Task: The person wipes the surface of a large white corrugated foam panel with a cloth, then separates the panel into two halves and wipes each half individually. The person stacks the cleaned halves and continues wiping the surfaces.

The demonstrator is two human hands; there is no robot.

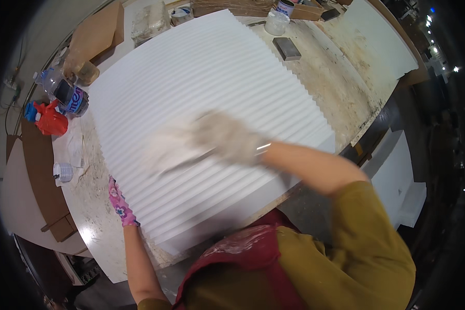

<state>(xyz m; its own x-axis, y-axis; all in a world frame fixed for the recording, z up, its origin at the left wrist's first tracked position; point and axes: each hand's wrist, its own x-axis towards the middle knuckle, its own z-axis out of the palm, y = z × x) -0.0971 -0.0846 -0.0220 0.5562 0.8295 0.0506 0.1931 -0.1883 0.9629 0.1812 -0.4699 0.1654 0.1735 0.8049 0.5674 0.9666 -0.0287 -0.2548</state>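
A large white ridged panel [191,77] lies across the worktable, its ridges running side to side. My right hand [225,137], in an off-white glove and smeared by motion, is over the middle of the panel. It is closed on a blurred white cloth-like piece [170,150], which spreads to the left over the ridges; its exact kind is unclear. My left hand [121,205], in a pink flowered glove, lies along the panel's near left edge. Its fingers look stretched out against that edge, though partly hidden.
Plastic bottles [75,98] and a red bag [51,119] stand at the left, with a small white cup [63,172] nearer. Beyond the panel's right edge lie a grey block [287,48] and a white tub [277,23]. A white sheet [382,39] covers the far right.
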